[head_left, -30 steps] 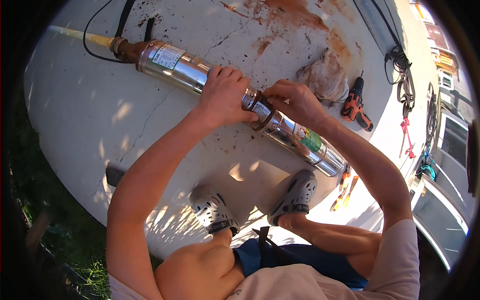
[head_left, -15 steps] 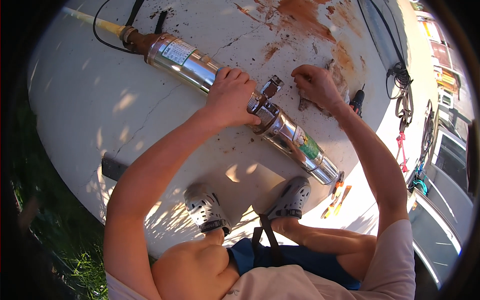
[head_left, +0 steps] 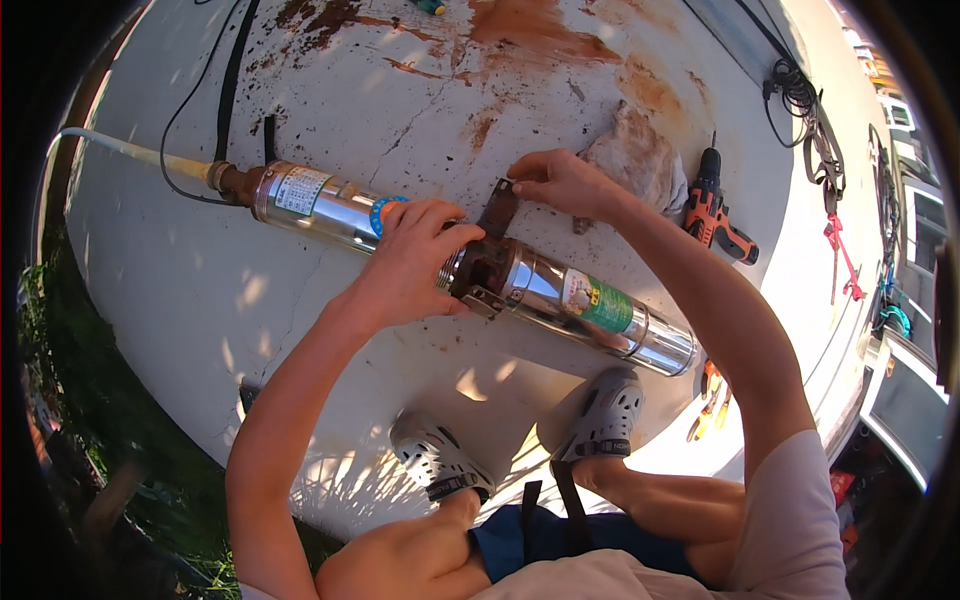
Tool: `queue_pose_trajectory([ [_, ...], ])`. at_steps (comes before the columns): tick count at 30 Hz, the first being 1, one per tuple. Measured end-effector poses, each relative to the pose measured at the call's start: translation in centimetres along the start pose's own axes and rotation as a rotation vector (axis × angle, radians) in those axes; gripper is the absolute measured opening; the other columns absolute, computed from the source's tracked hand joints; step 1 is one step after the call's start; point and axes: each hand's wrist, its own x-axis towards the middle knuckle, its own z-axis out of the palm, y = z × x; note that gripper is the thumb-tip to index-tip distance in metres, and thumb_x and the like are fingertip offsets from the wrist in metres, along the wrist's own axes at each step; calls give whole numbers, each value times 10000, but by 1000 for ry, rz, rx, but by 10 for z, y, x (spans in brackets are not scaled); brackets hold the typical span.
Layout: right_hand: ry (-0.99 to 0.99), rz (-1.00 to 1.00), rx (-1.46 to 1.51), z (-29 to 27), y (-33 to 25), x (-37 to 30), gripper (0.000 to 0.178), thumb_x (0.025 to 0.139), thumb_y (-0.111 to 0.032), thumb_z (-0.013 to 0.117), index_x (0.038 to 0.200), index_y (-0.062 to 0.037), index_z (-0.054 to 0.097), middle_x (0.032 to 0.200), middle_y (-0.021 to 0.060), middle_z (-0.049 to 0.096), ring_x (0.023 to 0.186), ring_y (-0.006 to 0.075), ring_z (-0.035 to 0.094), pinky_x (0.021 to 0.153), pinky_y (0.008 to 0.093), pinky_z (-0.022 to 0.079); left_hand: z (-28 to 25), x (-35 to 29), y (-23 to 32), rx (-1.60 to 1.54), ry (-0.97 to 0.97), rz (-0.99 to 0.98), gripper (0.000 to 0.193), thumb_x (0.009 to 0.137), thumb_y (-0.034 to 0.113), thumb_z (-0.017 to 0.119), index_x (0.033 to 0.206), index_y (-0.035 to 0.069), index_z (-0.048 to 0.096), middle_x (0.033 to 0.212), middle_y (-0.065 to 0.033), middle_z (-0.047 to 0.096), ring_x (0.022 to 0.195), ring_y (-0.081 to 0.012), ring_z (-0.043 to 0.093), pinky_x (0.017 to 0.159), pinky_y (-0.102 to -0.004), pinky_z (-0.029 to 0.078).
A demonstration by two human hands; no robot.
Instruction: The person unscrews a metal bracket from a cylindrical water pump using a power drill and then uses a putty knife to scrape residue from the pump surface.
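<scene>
Stained slab (head_left: 430, 160), left hand (head_left: 405, 265) in a grip round steel cylinder (head_left: 545, 285), its middle hidden, right hand (head_left: 572, 186) pinching dark plate (head_left: 499, 208)

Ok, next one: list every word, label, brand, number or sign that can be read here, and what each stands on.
Nothing reads clearly enough to quote.
White label on the submersible pump: rows of print, too small.
Green-and-white label, same pump: too small and blurred.
Blue round sticker, same pump: partly covered, marks too small.
Right clog's strap: lettering, too small.

Right hand (head_left: 567, 183) in apparent pinch
</scene>
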Motion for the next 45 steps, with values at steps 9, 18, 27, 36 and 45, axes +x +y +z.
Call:
queue_pose_trajectory([
  [9,-27,-28,-30,23,13,11,281,971,-127,674,1204,31,676,1001,139,750,874,185,703,800,340,569,26,-54,10,-84,185,202,392,573,4,870,873,105,640,1143,-78,576,1096,-312,531,944,-442,417],
  [18,-5,91,19,21,-6,7,295,992,-192,671,1177,36,697,939,105,728,767,157,669,722,324,571,54,-102,0,-223,247,140,359,619,-27,813,934,86,684,949,-64,581,910,-286,568,814,-403,452],
  [27,62,165,-52,29,-8,5,254,1025,-208,659,1121,24,695,936,56,710,791,107,636,745,275,565,61,-113,-1,-214,329,195,336,713,81,852,1012,87,697,967,-64,606,913,-286,589,825,-409,471],
  [36,149,12,-174,28,-18,-7,246,1012,-194,677,1037,49,704,800,54,703,676,111,618,625,289,512,64,-112,2,-256,366,165,330,824,344,825,1016,103,706,909,-76,616,835,-284,590,834,-409,472],
  [45,242,-47,-296,27,-24,-35,551,996,-359,692,1345,50,568,1168,202,683,992,230,696,834,363,569,65,-113,29,-442,320,-475,502,761,523,827,799,42,689,820,-90,658,764,-264,644,693,-410,509],
])
